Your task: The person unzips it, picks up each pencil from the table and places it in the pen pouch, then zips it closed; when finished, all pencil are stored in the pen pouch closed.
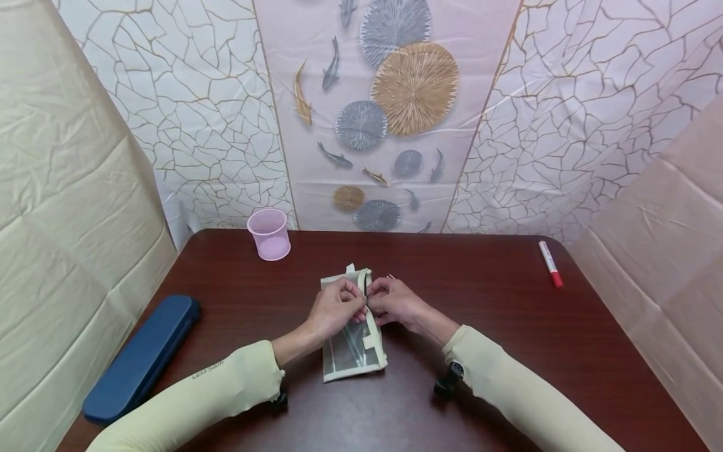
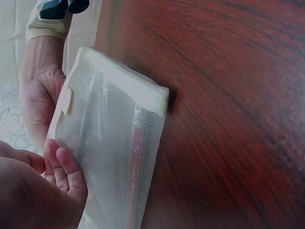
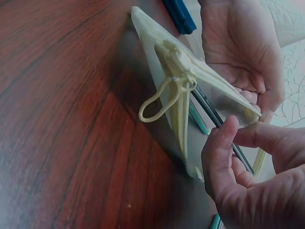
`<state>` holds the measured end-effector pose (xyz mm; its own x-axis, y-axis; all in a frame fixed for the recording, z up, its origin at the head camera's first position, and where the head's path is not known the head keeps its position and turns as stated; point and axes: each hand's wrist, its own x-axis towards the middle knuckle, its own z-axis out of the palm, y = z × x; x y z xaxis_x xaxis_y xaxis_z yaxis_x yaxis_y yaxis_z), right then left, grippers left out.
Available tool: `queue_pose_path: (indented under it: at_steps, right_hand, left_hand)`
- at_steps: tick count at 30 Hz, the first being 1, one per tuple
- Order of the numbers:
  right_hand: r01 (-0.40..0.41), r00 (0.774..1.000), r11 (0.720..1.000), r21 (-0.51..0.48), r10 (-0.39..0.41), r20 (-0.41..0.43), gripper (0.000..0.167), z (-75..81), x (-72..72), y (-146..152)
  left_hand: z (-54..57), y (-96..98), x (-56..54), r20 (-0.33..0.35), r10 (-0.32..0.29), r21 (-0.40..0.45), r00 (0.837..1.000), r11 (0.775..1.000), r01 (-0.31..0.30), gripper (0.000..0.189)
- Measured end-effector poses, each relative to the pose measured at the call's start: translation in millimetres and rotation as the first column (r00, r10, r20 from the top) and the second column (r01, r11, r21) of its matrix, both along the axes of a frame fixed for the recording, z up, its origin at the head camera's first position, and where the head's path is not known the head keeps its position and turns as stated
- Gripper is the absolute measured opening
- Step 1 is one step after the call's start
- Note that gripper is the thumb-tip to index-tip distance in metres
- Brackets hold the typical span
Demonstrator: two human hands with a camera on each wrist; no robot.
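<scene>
A see-through mesh zip pouch (image 1: pixel 350 351) with cream edging stands between my two hands, its zip side parted. My left hand (image 1: pixel 337 307) pinches the edging of the pouch's mouth. With thumb and fingers, my right hand (image 1: pixel 400 304) pinches a slim dark pencil (image 3: pixel 209 109) at the parted mouth. A green stick (image 3: pixel 198 118) shows beside the pencil, within the opening. A cream cord loop (image 3: pixel 151 110) hangs from the zip end. Through the mesh in the left wrist view shows a reddish strip with lettering (image 2: pixel 136 152).
A pink cup (image 1: pixel 270 235) stands at the table's back left. Along the left side lies a long navy case (image 1: pixel 144 358). A white marker with a red cap (image 1: pixel 550 263) lies at the back right. Patterned cloth hangs behind the brown table (image 1: pixel 486 389).
</scene>
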<state>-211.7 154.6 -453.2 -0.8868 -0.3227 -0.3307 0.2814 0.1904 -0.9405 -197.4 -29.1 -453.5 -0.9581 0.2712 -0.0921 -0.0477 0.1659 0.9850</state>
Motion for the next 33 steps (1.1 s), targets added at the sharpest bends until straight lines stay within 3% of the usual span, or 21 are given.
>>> queue_pose_path:
  at_steps: [5, 10, 17, 23, 33]
  right_hand:
    - [-0.012, 1.0, 1.0, -0.006, 0.012, 0.015, 0.031, -1.3, -1.5, -2.5]
    - [0.035, 0.999, 0.999, 0.031, -0.034, -0.026, 0.029, 0.8, 2.0, -2.4]
    - [0.021, 0.997, 1.0, 0.012, -0.02, -0.081, 0.028, 12.1, 4.5, 14.8]
    - [0.044, 0.985, 0.991, 0.129, -0.022, -0.172, 0.035, 20.2, 1.6, 41.7]
    - [0.03, 0.955, 0.933, 0.358, 0.079, -0.286, 0.027, 17.6, -7.4, 89.3]
  left_hand:
    - [0.3, -0.5, 0.4, -0.005, -0.004, 0.005, 1.0, 1.0, 0.004, 0.008]
    - [2.2, -2.4, -1.1, -0.009, 0.017, 0.014, 1.0, 1.0, -0.017, 0.007]
    - [7.4, -4.0, -3.1, -0.019, 0.036, 0.0, 0.999, 0.999, -0.036, 0.008]
    - [7.9, -5.9, -3.2, -0.016, 0.041, 0.006, 0.999, 0.999, -0.04, 0.007]
    - [5.9, -8.3, -4.7, -0.005, 0.044, 0.012, 0.999, 0.999, -0.044, 0.007]
